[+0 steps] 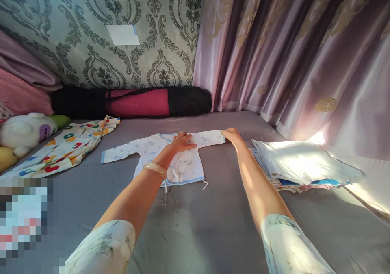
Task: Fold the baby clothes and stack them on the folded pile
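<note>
A small white baby shirt (185,166) with blue trim and a faint print lies spread on the grey bed sheet (213,225), its sleeves stretched out to both sides. My left hand (182,142) rests flat on the shirt's upper chest, fingers apart, with a pale bangle (155,170) on the wrist. At the end of the right sleeve (210,138), my right hand (232,135) pinches the cuff between thumb and fingers. Thin white ties hang from the shirt's lower hem.
Right of my arm lies a stack of folded clothes (304,162). On the left are a colourful printed garment (70,146) and a white plush toy (21,133). A black and pink long bag (137,102) lies against the wall, beside purple curtains (274,50).
</note>
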{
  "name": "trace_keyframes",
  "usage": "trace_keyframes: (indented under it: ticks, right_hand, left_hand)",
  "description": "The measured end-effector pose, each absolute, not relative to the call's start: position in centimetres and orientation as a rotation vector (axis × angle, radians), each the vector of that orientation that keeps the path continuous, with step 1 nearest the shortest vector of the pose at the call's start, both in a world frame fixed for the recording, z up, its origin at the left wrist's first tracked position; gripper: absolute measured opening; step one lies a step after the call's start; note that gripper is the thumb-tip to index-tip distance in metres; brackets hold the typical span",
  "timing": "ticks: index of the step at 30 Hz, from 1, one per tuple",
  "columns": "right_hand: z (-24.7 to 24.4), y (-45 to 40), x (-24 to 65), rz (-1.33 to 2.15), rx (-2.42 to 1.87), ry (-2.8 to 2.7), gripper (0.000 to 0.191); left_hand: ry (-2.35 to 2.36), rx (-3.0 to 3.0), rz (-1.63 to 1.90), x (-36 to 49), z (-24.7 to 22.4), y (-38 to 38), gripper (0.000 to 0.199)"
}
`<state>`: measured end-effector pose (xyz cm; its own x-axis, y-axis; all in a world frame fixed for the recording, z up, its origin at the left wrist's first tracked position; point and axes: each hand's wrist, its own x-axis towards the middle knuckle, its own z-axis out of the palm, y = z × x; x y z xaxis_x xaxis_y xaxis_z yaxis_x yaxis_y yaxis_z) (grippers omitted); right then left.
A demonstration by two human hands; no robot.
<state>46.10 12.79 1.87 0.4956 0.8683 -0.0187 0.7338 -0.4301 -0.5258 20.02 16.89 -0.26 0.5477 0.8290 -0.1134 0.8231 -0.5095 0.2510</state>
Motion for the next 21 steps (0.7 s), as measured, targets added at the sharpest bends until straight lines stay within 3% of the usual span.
trace_keyframes:
  ticks: [4, 16, 21]
  right_hand:
    - [2.7, 12.4, 45.6, 0.480, -2.174, -1.307, 0.023]
    - [7.3, 13.1, 39.0, 0.636, -1.708, -1.273, 0.012]
    - [7.3, 14.1, 34.4, 0.738, -1.666, -1.278, 0.010]
  left_hand:
    - [1.387, 2.483, 0.004, 20.2, -0.3, 17.0, 0.066]
    - [1.331, 2.474, -0.081, 20.6, 0.3, 18.4, 0.090]
    - [1.320, 2.468, -0.043, 20.7, 0.1, 19.0, 0.082]
